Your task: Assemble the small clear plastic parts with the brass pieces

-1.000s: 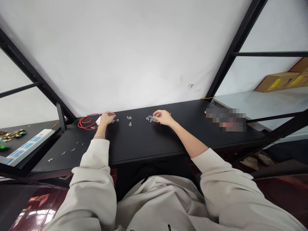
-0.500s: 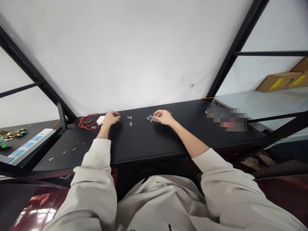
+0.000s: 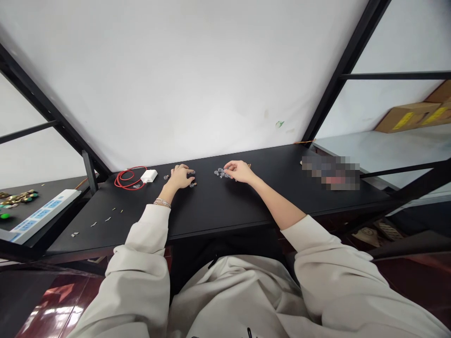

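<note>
Where a heap of small clear pieces (image 3: 221,173) lies mid-table, our right hand (image 3: 240,171) bends over its right side, fingertips close; we cannot tell whether they grip one. Our left hand (image 3: 181,178) spreads thumb and fingers beside other clear pieces (image 3: 192,185). Farther left sit a white charger (image 3: 149,176) and red cord (image 3: 124,180).

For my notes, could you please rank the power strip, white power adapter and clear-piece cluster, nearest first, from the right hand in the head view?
1. Clear-piece cluster, at the right hand.
2. White power adapter, past the left hand.
3. Power strip, far left.
</note>
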`<state>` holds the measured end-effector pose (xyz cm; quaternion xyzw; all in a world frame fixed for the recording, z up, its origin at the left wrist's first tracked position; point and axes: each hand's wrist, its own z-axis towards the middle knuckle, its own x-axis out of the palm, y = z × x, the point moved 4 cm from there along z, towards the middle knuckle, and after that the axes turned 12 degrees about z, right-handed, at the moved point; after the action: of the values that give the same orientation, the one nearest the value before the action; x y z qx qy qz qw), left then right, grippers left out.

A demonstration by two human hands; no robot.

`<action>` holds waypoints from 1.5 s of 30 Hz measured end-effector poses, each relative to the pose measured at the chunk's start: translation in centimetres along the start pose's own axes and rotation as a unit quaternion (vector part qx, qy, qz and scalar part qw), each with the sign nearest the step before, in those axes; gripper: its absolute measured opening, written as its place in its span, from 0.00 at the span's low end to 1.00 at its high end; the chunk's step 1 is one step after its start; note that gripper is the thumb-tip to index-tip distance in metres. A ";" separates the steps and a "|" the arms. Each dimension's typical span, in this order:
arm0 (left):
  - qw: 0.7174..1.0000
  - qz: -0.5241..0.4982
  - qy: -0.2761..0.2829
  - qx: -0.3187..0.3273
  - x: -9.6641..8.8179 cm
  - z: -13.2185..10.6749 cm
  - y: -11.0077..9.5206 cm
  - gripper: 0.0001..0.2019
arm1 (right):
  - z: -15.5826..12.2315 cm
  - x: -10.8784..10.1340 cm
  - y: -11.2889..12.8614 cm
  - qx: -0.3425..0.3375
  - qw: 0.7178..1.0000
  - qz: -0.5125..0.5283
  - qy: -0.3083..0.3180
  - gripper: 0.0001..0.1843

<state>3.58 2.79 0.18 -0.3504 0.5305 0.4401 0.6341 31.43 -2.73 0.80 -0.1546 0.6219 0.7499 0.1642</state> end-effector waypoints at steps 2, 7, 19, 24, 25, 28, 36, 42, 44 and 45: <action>1.000 -0.007 -0.001 0.008 -0.1 0.0 0.0 0.17 | 0.0 0.0 0.0 0.002 1.000 0.004 0.003 0.05; 0.999 -0.018 0.007 0.036 -0.7 -0.1 -0.5 0.14 | -0.1 0.0 0.3 0.003 1.000 -0.006 -0.001 0.05; 0.974 -0.165 0.088 0.126 -3.1 -1.9 -2.3 0.16 | 0.1 0.1 -0.1 -0.007 1.000 0.008 0.006 0.04; 0.967 -0.168 0.141 0.127 -2.9 -2.0 -1.7 0.22 | 0.1 0.2 -0.2 -0.010 1.000 0.021 0.014 0.04; 0.968 -0.164 0.145 0.124 -2.8 -1.9 -1.6 0.22 | 0.1 0.3 -0.2 -0.009 1.000 0.026 0.015 0.04; 0.969 -0.158 0.138 0.129 -2.6 -1.8 -1.5 0.18 | 0.2 0.3 -0.3 -0.006 0.999 0.038 0.020 0.03; 0.965 -0.211 0.125 0.089 -2.0 -1.5 -1.6 0.18 | 0.2 1.4 -0.6 -0.028 0.997 0.034 0.058 0.04; 0.967 -0.222 0.113 0.053 -1.5 -1.3 -1.3 0.20 | 0.0 3.0 -0.5 -0.089 0.991 0.002 0.098 0.05; 0.964 -0.230 0.121 0.060 -1.3 -1.3 -1.4 0.23 | -0.2 3.3 -0.3 -0.098 0.989 -0.006 0.107 0.05; 0.959 -0.239 0.132 0.071 -1.2 -1.4 -1.6 0.24 | -0.3 3.4 -0.2 -0.099 0.989 -0.010 0.109 0.05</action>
<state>4.48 0.73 1.09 -0.4756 0.5403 0.1868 0.6686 28.48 -2.85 -0.93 -0.2571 0.5570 0.7849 0.0869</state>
